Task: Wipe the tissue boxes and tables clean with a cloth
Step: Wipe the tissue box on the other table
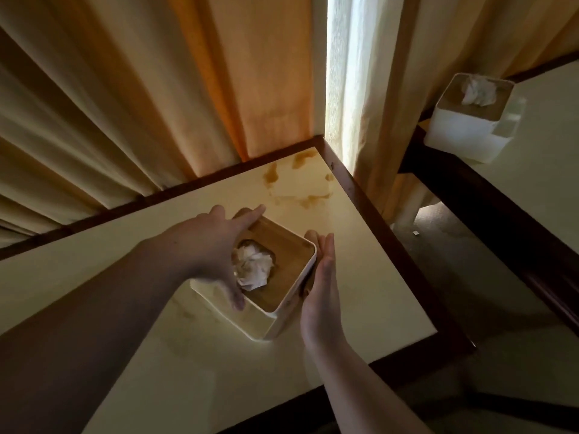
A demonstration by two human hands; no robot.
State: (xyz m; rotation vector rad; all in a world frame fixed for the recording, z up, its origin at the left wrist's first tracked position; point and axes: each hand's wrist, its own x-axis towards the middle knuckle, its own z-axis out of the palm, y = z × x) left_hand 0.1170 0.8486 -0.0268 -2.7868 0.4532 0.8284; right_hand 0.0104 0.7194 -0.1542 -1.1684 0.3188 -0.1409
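Curtains (141, 98) in cream and orange hang behind a cream worktop (369, 277) with a dark wooden edge; a bright gap of sheer fabric shows at the corner.

Grip, left: the left hand (210, 255) lies over the near-left part of the tissue box (279, 296), fingers spread and fairly straight, index reaching along the far edge of the lid, thumb down the near-left side. It presses and steadies rather than clenches.

Grip, right: the right hand (319, 277) stands flat against the box's right wall, palm inward, fingers straight and pointing away. Neither hand curls round the box; it sits between the two, apparently resting on the worktop.

Task object: a cream box with a wooden lid (282, 261) and a crumpled tissue (252, 267) standing out of the opening, just right of the left palm. Brown stains (300, 189) mark the worktop beyond the box, toward the far corner. A second tissue box (473, 117) stands on a neighbouring table (545, 170), well apart to the right. No cloth is in view.

Assessment: the step appears to be shifting or lifting the box to expose the surface. Both palms should squeeze evenly against opposite walls, keeping the box level, the lid seated and the left fingers off the tissue. It should be set down away from the stains.
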